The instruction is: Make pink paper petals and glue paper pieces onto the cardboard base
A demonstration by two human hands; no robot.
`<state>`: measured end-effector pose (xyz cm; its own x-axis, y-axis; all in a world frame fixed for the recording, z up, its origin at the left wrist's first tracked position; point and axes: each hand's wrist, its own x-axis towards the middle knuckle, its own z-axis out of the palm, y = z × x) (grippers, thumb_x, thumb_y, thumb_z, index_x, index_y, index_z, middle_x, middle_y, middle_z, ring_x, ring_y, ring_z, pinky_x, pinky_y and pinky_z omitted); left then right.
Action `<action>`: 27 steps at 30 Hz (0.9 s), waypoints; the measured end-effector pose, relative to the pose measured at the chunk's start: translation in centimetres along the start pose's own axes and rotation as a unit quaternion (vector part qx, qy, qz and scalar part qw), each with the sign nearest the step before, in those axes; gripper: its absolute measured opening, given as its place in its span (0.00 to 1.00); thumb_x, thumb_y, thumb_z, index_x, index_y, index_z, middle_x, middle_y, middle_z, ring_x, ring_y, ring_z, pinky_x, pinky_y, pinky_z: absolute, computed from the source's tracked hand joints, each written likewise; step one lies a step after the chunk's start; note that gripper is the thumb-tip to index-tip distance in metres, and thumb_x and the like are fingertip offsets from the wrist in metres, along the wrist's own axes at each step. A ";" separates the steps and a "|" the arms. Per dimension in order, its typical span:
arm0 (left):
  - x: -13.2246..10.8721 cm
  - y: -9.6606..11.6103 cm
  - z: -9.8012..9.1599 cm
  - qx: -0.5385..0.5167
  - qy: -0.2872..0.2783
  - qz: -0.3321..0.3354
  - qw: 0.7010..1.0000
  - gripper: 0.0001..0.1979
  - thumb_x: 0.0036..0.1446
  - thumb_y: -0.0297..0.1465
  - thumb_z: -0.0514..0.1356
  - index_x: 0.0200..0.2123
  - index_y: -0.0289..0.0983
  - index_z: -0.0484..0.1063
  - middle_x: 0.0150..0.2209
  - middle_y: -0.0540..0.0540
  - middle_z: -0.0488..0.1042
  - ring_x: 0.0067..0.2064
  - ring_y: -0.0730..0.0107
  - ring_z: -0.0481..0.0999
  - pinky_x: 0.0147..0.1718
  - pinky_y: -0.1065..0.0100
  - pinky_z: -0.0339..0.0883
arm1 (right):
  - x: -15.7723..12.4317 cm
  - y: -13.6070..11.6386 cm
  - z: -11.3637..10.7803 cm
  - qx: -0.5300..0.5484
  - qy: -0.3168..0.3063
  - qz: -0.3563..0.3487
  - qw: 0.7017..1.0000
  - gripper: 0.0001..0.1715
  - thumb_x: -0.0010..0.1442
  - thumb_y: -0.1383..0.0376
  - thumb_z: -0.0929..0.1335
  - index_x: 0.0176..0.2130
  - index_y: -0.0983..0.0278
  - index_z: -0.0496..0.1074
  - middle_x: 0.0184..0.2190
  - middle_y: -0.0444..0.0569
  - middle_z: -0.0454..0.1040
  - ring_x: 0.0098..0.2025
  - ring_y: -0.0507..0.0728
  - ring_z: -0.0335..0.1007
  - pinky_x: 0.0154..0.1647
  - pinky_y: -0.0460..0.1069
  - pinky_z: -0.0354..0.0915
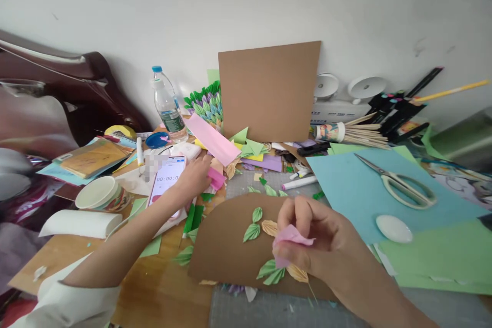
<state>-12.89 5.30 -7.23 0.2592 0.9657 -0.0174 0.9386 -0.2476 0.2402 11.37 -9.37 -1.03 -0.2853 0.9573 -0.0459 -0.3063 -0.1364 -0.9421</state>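
Observation:
Between the thumb and fingers of my right hand is a small folded piece of pink paper. It is held over a rounded brown board, where green pleated paper leaves and peach ones lie. My left hand is at the paper scraps beyond the board's left side, its fingers curled at a brighter pink paper piece; its fingertips are partly hidden. Under the left forearm lies a phone with a timer on its screen.
A brown rectangular board leans against the wall. At right, scissors and a white oval object lie on blue paper. A water bottle, a paper tub and a white roll stand or lie at left.

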 end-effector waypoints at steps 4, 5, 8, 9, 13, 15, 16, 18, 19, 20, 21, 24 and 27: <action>0.2 -0.3 -0.7 -0.087 0.001 -0.003 0.996 0.08 0.60 0.33 0.61 0.35 0.33 0.73 0.35 0.46 0.74 0.39 0.64 0.75 0.42 0.59 0.70 | -1.5 0.3 -0.5 -0.032 0.035 -0.025 0.999 0.20 0.51 0.65 0.76 0.24 0.63 0.62 0.27 0.38 0.65 0.24 0.45 0.61 0.24 0.41 0.62; 0.0 -0.2 -1.2 -0.116 0.004 0.002 0.993 0.08 0.58 0.33 0.61 0.31 0.34 0.72 0.32 0.47 0.74 0.37 0.64 0.74 0.40 0.62 0.69 | -1.7 0.4 -0.7 -0.035 0.042 -0.022 0.998 0.19 0.52 0.65 0.76 0.24 0.62 0.62 0.27 0.38 0.65 0.24 0.45 0.62 0.24 0.42 0.62; -1.4 0.8 -3.0 -0.211 0.026 0.024 0.977 0.11 0.57 0.37 0.58 0.29 0.35 0.70 0.33 0.47 0.75 0.38 0.64 0.74 0.36 0.67 0.68 | -2.0 0.8 -1.6 -0.046 0.059 -0.013 0.997 0.17 0.53 0.63 0.75 0.25 0.62 0.64 0.27 0.39 0.64 0.25 0.46 0.62 0.24 0.42 0.61; -2.2 1.3 -3.7 -0.247 0.030 0.028 0.968 0.12 0.58 0.39 0.58 0.31 0.36 0.70 0.34 0.47 0.75 0.37 0.65 0.75 0.34 0.68 0.68 | -2.0 1.0 -1.9 -0.053 0.067 -0.017 0.996 0.17 0.54 0.62 0.75 0.25 0.62 0.64 0.26 0.39 0.64 0.26 0.46 0.62 0.25 0.42 0.61; -6.0 3.9 -5.7 -0.557 -0.037 0.000 0.830 0.11 0.52 0.36 0.65 0.33 0.37 0.67 0.29 0.51 0.73 0.28 0.74 0.72 0.26 0.74 0.64 | -1.4 1.9 -2.8 -0.074 0.090 -0.057 0.992 0.16 0.54 0.63 0.75 0.24 0.62 0.66 0.26 0.39 0.64 0.27 0.46 0.61 0.27 0.41 0.62; -7.6 5.2 -5.7 -0.661 -0.084 -0.021 0.745 0.11 0.50 0.32 0.68 0.32 0.37 0.68 0.26 0.52 0.71 0.26 0.76 0.70 0.24 0.76 0.63 | -1.1 2.6 -3.0 -0.054 0.093 -0.053 0.993 0.16 0.53 0.62 0.76 0.24 0.62 0.67 0.30 0.41 0.65 0.28 0.47 0.63 0.29 0.42 0.64; -8.2 5.7 -5.4 -0.677 -0.102 -0.021 0.728 0.10 0.50 0.31 0.68 0.32 0.36 0.70 0.26 0.52 0.71 0.25 0.77 0.69 0.23 0.77 0.61 | -0.9 2.9 -3.1 -0.044 0.086 -0.048 0.994 0.17 0.52 0.61 0.76 0.24 0.62 0.67 0.32 0.41 0.66 0.30 0.48 0.65 0.30 0.43 0.66; -9.0 6.6 -4.4 -0.661 -0.123 0.003 0.741 0.07 0.52 0.30 0.67 0.33 0.36 0.72 0.27 0.52 0.72 0.27 0.77 0.70 0.25 0.77 0.62 | -0.7 3.6 -2.9 -0.036 0.069 -0.029 0.997 0.16 0.52 0.61 0.76 0.25 0.62 0.67 0.37 0.44 0.68 0.36 0.50 0.68 0.34 0.45 0.69; -9.2 6.9 -3.8 -0.636 -0.135 0.022 0.760 0.06 0.54 0.30 0.66 0.33 0.35 0.73 0.28 0.51 0.72 0.28 0.76 0.70 0.26 0.76 0.63 | -0.6 3.8 -2.8 -0.044 0.055 -0.017 0.997 0.15 0.51 0.60 0.76 0.25 0.62 0.68 0.39 0.45 0.69 0.39 0.52 0.69 0.37 0.46 0.70; -9.2 7.2 -3.1 -0.608 -0.148 0.042 0.779 0.05 0.55 0.30 0.65 0.32 0.34 0.74 0.28 0.50 0.73 0.30 0.76 0.71 0.28 0.76 0.64 | -0.6 4.1 -2.5 -0.059 0.044 -0.004 0.997 0.15 0.52 0.60 0.76 0.26 0.61 0.68 0.41 0.46 0.69 0.42 0.53 0.70 0.39 0.46 0.70; -9.2 7.5 -2.5 -0.584 -0.162 0.060 0.793 0.04 0.56 0.29 0.63 0.32 0.33 0.75 0.29 0.49 0.73 0.30 0.74 0.71 0.29 0.75 0.64 | -0.6 4.4 -2.2 -0.076 0.038 0.010 0.996 0.14 0.52 0.60 0.76 0.27 0.61 0.69 0.44 0.47 0.69 0.45 0.55 0.70 0.42 0.47 0.70; -9.1 8.1 -0.8 -0.567 -0.195 0.072 0.797 0.06 0.58 0.29 0.61 0.33 0.32 0.76 0.30 0.47 0.75 0.32 0.72 0.73 0.31 0.72 0.66 | -0.7 5.3 -1.4 -0.129 0.016 0.039 0.991 0.12 0.54 0.59 0.74 0.28 0.60 0.68 0.42 0.46 0.70 0.45 0.55 0.71 0.44 0.48 0.70; -9.5 8.4 0.2 -0.615 -0.169 0.038 0.769 0.05 0.57 0.29 0.63 0.36 0.33 0.75 0.33 0.46 0.76 0.34 0.72 0.73 0.34 0.72 0.68 | -0.9 6.1 -0.8 -0.130 0.036 0.037 0.990 0.15 0.57 0.59 0.72 0.27 0.60 0.65 0.32 0.43 0.69 0.33 0.52 0.69 0.33 0.45 0.69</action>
<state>-7.45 -5.93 -5.21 0.5420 0.8250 -0.1602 0.0462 0.1611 0.9859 10.52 -10.89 -7.04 -0.2303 0.9639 -0.1335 -0.0407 -0.1466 -0.9884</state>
